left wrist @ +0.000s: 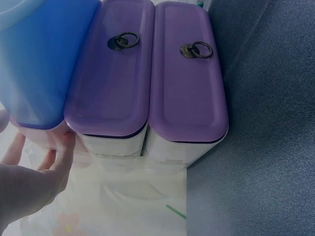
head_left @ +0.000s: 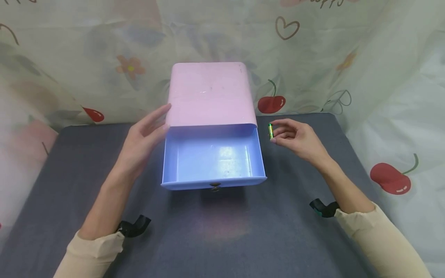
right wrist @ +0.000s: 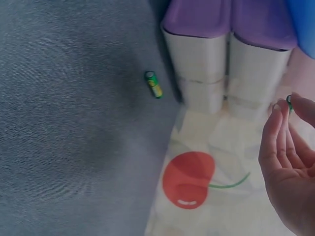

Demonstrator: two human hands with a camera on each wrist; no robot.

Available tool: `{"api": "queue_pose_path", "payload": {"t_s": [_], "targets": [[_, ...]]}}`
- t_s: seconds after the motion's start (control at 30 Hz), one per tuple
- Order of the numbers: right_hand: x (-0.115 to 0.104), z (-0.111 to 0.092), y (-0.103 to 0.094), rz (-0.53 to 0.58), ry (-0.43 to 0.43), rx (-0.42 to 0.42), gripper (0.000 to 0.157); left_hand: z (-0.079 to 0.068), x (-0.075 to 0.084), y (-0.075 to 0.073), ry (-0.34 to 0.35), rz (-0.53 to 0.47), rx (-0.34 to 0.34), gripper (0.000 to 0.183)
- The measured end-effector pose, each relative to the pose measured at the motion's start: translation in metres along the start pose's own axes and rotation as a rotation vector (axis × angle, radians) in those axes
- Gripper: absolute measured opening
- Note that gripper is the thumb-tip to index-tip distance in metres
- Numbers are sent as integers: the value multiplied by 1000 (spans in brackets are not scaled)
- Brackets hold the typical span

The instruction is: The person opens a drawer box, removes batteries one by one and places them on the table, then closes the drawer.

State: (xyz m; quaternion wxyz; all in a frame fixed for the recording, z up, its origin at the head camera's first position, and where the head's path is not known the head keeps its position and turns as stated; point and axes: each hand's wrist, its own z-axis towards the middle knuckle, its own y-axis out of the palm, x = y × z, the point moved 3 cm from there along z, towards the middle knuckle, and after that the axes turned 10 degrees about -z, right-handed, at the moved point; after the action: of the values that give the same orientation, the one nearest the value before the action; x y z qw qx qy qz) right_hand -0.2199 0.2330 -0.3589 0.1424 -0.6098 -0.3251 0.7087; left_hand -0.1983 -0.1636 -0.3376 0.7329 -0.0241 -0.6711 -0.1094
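Observation:
A small drawer cabinet (head_left: 212, 92) with a pink top stands on the grey table, its blue top drawer (head_left: 213, 181) pulled out with nothing inside. My left hand (head_left: 144, 135) rests against the cabinet's left side, fingertips near the upper edge and fingers fairly straight. To the right of the cabinet, my right hand (head_left: 299, 139) pinches a green and yellow battery (head_left: 270, 131) upright between thumb and fingertips, beside the drawer and above the table. A second green battery (right wrist: 153, 84) lies on the table by the cabinet's foot in the right wrist view.
Two lower drawers with purple fronts, one a purple drawer (left wrist: 110, 73) and the other a bottom drawer (left wrist: 189, 78), are closed, each with a ring pull. A printed curtain (head_left: 139, 46) hangs behind the grey table (head_left: 215, 239) and along its sides.

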Motion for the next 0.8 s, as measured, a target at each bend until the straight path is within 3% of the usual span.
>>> {"api": "queue_pose_path", "payload": {"t_s": [0.43, 0.8], "targets": [[31, 9, 18, -34, 44, -1, 43, -1, 0, -1, 10, 15, -1, 53], [51, 15, 32, -83, 24, 20, 40, 1, -1, 0, 3, 5, 11, 53]]}}
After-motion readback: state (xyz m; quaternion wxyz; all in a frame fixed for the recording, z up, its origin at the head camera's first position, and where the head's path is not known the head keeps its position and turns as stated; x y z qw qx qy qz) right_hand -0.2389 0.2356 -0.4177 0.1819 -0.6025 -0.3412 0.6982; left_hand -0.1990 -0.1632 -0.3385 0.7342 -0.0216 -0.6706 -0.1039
